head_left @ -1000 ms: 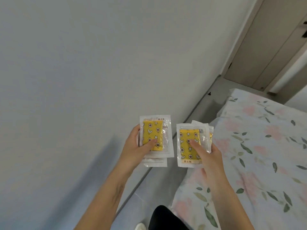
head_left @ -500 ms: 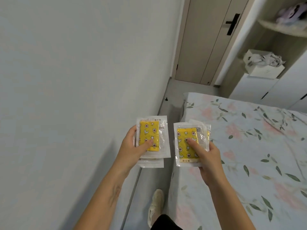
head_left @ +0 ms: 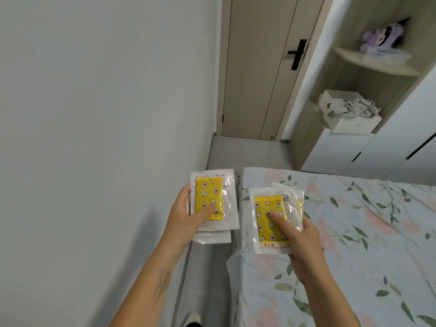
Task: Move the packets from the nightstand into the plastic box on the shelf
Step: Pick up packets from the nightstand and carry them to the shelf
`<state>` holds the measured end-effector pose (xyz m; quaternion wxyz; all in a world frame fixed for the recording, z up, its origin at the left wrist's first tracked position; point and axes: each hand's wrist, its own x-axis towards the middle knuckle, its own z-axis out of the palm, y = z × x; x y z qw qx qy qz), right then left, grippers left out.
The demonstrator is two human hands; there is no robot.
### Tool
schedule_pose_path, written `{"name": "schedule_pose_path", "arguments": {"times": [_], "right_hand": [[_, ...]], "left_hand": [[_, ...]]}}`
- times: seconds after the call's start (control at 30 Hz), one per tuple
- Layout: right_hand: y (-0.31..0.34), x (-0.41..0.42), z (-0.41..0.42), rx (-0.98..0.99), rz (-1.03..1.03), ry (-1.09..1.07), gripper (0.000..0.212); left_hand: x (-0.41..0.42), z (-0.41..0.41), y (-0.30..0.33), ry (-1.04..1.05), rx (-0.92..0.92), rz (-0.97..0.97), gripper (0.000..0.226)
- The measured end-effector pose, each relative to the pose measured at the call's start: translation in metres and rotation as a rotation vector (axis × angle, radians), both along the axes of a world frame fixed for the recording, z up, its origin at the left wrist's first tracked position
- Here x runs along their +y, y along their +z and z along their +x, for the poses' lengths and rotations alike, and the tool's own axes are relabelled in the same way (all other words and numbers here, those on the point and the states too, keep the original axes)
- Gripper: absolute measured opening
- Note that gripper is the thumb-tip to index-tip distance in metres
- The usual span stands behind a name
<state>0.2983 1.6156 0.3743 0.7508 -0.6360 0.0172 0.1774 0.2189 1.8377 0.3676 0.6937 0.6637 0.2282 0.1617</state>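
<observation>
The left hand (head_left: 186, 215) is closed on a small stack of packets (head_left: 213, 201), thumb pressed flat on the top one, held over the floor gap between wall and bed (head_left: 354, 232). The right hand (head_left: 299, 237) likewise clamps a second stack (head_left: 273, 218) above the bed's edge. Each packet is a flat, glossy clear pouch with a yellow printed card inside; lower packets show only white edges, so their count is unclear.

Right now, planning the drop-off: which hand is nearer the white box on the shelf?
Right. The right hand is below-left of the white box, over the bed; the left hand is farther left.
</observation>
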Motion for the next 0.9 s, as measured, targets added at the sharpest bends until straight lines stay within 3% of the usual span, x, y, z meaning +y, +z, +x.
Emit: {"name": "schedule_pose_path", "arguments": {"times": [0.1,0.23,0.53,0.9], "right_hand": [[-0.008,0.02,0.058,0.016,0.014,-0.031,0.025],[-0.017,0.053,0.145,0.017,0.011,-0.095,0.036],[-0.013,0.141,0.37,-0.005,0.015,-0.185,0.027],[-0.012,0.187,0.587,-0.005,0.024,-0.34,0.034]], "left_hand": [[0.021,0.062,-0.007,0.021,0.003,0.004,0.036],[0.057,0.152,-0.019,-0.005,0.028,-0.008,0.036],[0.156,0.388,-0.01,-0.077,0.029,-0.002,0.04],[0.207,0.634,-0.009,-0.222,0.031,-0.029,0.042]]}}
